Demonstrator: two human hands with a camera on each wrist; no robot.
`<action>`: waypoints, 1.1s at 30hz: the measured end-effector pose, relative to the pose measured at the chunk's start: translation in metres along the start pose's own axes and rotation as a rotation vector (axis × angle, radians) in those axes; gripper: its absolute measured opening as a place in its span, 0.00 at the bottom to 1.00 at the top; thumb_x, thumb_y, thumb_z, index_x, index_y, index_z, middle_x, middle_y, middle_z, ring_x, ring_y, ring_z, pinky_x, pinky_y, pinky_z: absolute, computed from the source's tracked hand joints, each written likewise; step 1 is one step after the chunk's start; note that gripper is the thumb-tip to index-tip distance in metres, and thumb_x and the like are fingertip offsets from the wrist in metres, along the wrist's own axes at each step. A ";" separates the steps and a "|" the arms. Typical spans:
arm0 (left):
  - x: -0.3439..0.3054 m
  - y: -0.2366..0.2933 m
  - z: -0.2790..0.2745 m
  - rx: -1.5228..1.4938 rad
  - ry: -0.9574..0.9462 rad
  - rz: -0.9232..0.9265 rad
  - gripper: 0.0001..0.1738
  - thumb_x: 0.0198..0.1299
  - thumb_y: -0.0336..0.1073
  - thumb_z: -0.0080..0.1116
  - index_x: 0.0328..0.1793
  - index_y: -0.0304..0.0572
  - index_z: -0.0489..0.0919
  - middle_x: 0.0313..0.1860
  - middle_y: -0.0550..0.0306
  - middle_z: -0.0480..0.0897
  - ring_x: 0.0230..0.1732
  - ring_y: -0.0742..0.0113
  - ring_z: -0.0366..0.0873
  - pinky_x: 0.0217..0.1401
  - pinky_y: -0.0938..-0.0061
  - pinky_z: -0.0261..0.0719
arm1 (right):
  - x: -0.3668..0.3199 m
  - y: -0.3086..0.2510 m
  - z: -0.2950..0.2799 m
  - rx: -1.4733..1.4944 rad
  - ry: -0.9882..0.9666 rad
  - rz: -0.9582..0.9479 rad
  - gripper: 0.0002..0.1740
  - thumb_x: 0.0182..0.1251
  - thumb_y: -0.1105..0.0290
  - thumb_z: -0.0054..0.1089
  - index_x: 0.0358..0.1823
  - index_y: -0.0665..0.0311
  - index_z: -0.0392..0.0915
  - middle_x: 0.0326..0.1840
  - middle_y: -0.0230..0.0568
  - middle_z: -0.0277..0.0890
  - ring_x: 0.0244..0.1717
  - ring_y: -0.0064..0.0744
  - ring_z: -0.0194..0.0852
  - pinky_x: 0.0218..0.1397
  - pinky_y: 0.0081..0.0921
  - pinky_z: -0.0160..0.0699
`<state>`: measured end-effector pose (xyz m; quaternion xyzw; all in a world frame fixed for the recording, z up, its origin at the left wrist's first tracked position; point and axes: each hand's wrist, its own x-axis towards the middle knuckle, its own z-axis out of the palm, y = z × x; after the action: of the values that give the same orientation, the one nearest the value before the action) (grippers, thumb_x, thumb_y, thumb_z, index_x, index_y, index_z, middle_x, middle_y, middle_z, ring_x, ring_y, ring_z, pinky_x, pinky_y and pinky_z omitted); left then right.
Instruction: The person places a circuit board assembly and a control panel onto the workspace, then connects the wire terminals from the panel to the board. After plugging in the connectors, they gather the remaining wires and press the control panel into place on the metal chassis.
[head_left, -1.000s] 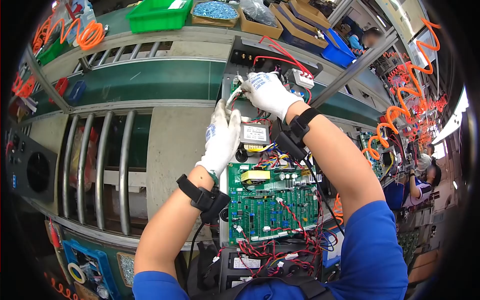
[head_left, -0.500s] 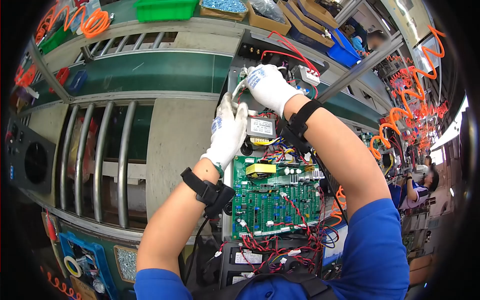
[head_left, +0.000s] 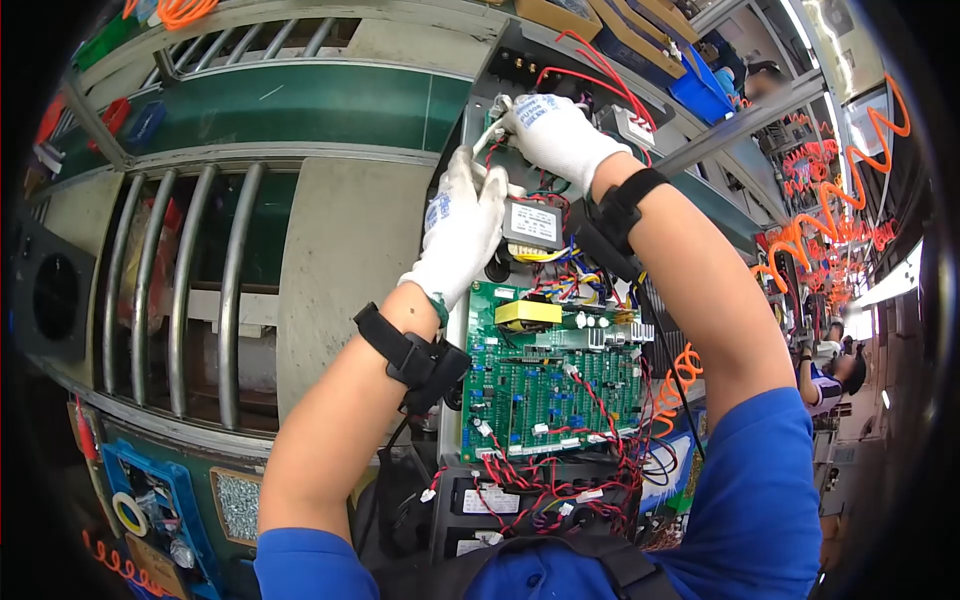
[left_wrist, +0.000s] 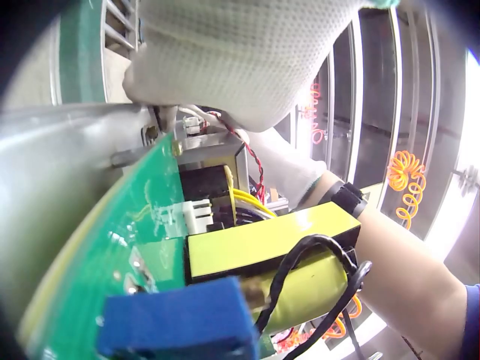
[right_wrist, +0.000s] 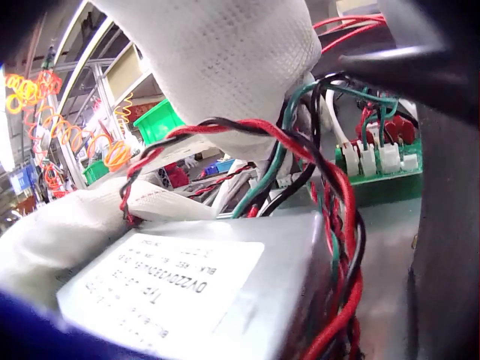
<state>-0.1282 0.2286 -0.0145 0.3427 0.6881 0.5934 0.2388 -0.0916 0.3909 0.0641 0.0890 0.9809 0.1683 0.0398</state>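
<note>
Upper centre of the frame, the cable (head_left: 486, 128) slants up-right between both hands: right hand (head_left: 558, 135) pinches its top, left hand (head_left: 462, 232) (just below) pinches its lower end.

The line is a bench of steel roller bars (head_left: 190, 290) with a flat grey plate (head_left: 350, 270) just beside them and a green belt (head_left: 300, 115) running behind. On it lies an open metal chassis (head_left: 520, 62) (a green circuit board (head_left: 550, 390) sits inside, strung with red wires).
</note>
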 end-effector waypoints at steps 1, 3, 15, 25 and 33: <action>-0.004 0.006 0.000 -0.027 0.040 0.016 0.33 0.71 0.43 0.47 0.73 0.24 0.58 0.40 0.52 0.86 0.54 0.53 0.77 0.60 0.62 0.72 | -0.003 -0.001 0.001 -0.016 -0.002 -0.005 0.12 0.64 0.72 0.50 0.40 0.66 0.84 0.39 0.52 0.84 0.43 0.48 0.85 0.45 0.41 0.83; -0.005 0.010 0.001 -0.060 0.020 -0.001 0.33 0.71 0.43 0.47 0.73 0.24 0.58 0.40 0.52 0.86 0.52 0.54 0.78 0.58 0.63 0.73 | -0.001 -0.006 -0.002 -0.056 -0.041 0.039 0.12 0.65 0.71 0.49 0.38 0.64 0.84 0.39 0.52 0.84 0.43 0.48 0.85 0.45 0.41 0.83; 0.011 -0.017 -0.004 0.006 -0.137 0.032 0.27 0.75 0.43 0.41 0.74 0.38 0.64 0.48 0.50 0.87 0.53 0.62 0.82 0.63 0.70 0.72 | -0.067 0.032 -0.037 1.574 0.279 0.589 0.14 0.73 0.64 0.56 0.49 0.65 0.82 0.34 0.34 0.83 0.31 0.20 0.78 0.36 0.21 0.78; 0.018 0.040 -0.010 0.195 0.097 0.319 0.26 0.61 0.35 0.56 0.68 0.47 0.74 0.72 0.40 0.66 0.67 0.46 0.70 0.69 0.56 0.66 | -0.065 0.010 -0.029 0.730 0.174 0.329 0.16 0.70 0.63 0.49 0.49 0.66 0.76 0.40 0.57 0.81 0.44 0.52 0.81 0.47 0.43 0.76; 0.035 0.042 -0.008 0.566 0.157 0.547 0.12 0.54 0.35 0.61 0.45 0.44 0.83 0.62 0.44 0.77 0.61 0.45 0.73 0.67 0.55 0.66 | -0.068 0.000 -0.030 0.900 0.137 0.236 0.16 0.69 0.65 0.54 0.52 0.64 0.81 0.42 0.48 0.82 0.41 0.40 0.82 0.47 0.32 0.77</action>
<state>-0.1491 0.2528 0.0307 0.5188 0.7241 0.4464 -0.0853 -0.0282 0.3684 0.0959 0.1971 0.9399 -0.2648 -0.0869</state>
